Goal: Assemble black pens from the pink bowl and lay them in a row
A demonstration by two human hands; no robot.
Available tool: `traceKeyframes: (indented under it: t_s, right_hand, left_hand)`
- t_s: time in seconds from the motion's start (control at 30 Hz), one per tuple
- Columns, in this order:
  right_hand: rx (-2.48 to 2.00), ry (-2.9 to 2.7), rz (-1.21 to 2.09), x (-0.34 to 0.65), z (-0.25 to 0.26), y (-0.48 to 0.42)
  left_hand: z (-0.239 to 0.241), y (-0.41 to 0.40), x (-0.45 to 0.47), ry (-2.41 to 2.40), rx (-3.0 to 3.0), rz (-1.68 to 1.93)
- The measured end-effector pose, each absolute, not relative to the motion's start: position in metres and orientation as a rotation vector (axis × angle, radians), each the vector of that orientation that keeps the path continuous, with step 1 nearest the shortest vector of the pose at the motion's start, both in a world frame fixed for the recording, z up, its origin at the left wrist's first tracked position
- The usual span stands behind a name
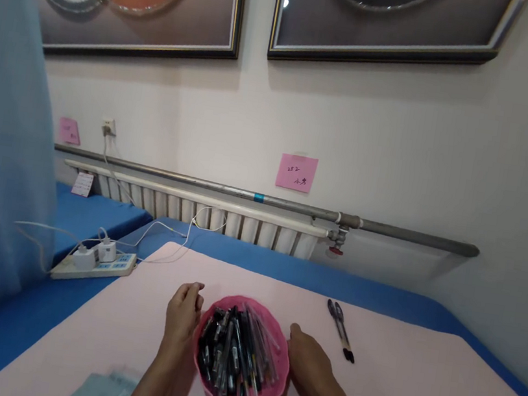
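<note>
A round pink bowl (273,393) with a wavy rim sits on the pink sheet in front of me. Inside it lies a heap of black pens, pen parts (222,356) and clear tubes (262,335). My left hand (182,317) is closed at the bowl's left rim, its fingers curled and partly hidden. On the opposite side, my right hand (312,365) grips the right rim, thumb up and other fingers out of sight under the edge. To the right of that hand, two slim pens (341,330) with dark ends lie side by side.
A pink sheet (414,389) covers the blue bed (378,296). At left are a power strip (124,265) with white plugs and cables, and a blue curtain (1,141). Light-blue cloth (99,391) lies at the front edge. Behind stand a radiator (250,229) and pipe (292,205).
</note>
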State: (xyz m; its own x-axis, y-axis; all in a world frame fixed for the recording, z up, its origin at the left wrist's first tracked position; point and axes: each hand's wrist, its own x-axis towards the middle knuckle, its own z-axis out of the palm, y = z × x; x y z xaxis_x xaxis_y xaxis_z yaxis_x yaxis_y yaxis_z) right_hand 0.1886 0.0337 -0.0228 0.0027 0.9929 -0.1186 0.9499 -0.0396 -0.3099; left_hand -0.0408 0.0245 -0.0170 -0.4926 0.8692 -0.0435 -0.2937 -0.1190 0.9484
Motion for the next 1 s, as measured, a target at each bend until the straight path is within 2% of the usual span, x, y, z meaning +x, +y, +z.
traceKeyframes:
  t_s: [0.53,0.73,0.9,1.0]
  right_hand:
    - [-1.845,-1.98,0.44,0.193,-0.011,0.045]
    - [-1.563,-2.122,0.345,0.173,-0.001,0.035]
    - [-1.591,-2.216,0.24,0.167,-0.013,0.032]
    - [-1.601,-2.232,0.224,0.167,-0.017,0.032]
  left_hand:
    - [-0.026,0.026,-0.049,1.646,1.059,1.527]
    - [-0.02,0.014,-0.038,1.708,1.443,1.3]
    - [-0.019,0.001,-0.012,1.835,2.007,1.075]
    - [-0.023,-0.005,0.005,1.958,2.145,0.91]
